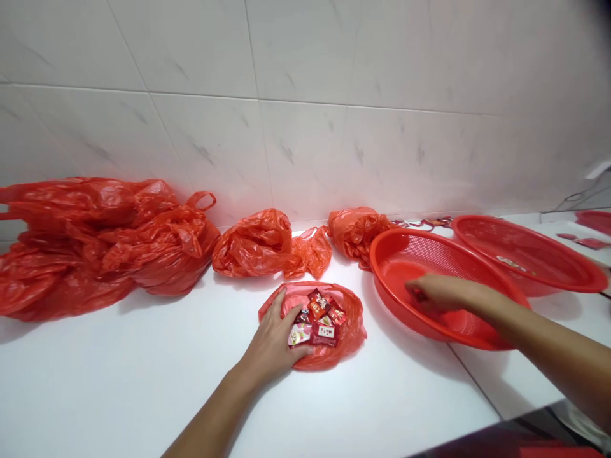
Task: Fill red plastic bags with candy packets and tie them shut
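Note:
My left hand (274, 337) rests with spread fingers on the left rim of a spread-out red plastic bag (351, 346), its thumb and fingertips reaching inside. Several small wrapped candies (325, 334) lie in the bag, in dark red, red and white-pink wrappers. To the right, my right hand (436, 294) reaches down into a large red plastic colander (401, 305). Its fingers are pinched together around a small dark red piece (420, 294), mostly hidden by the fingers. The wrist covers part of the colander's inside.
Bulky red plastic bags (157, 248) stand at the left along the tiled wall (305, 146). Smaller crumpled red bags (255, 245) and a bundled bag (356, 229) sit at the back. A second red basket (529, 251) is behind the colander on the white table (119, 381).

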`<state>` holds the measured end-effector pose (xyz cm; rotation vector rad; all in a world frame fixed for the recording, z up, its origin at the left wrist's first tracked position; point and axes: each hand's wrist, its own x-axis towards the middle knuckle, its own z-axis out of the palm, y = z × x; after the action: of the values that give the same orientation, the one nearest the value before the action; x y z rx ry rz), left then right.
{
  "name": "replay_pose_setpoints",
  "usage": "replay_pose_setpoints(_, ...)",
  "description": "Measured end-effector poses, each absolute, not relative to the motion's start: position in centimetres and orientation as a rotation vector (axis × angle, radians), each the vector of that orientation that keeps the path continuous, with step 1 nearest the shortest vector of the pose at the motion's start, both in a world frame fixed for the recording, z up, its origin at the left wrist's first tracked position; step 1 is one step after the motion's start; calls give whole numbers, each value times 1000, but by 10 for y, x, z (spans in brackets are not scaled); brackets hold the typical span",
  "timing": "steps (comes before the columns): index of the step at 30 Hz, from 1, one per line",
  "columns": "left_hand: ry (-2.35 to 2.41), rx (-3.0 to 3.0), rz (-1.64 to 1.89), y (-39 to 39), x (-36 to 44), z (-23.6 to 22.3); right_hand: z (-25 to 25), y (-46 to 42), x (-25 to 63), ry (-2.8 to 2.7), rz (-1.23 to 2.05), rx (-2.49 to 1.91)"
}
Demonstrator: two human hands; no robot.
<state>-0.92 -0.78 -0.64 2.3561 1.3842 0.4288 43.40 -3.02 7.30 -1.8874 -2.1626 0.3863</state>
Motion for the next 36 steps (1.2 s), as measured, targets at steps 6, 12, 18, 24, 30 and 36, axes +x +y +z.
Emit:
replay_pose_setpoints(6,1351,2394,478,-7,-10,-10,133,-37,353,-1988,221,-1602)
replay_pose_setpoints(12,1336,2417,508,-8,-11,-8,69,-15,234,-2094,572,-1241)
replay_pose_setpoints(18,1382,2345,477,-10,-13,-9,12,2,210,-2199,507,-1134)
replay_pose_setpoints(24,1393,2382,486,-10,-17,-14,19,-4,241,-2038,270,-1215)
replay_pose_setpoints(30,1425,2464,515,-1,-28,4,18,-15,267,-2089,283,-1897)
replay_pose_setpoints(36,1732,2461,673,18,-47,15,17,-4,272,-1849,627,-1810)
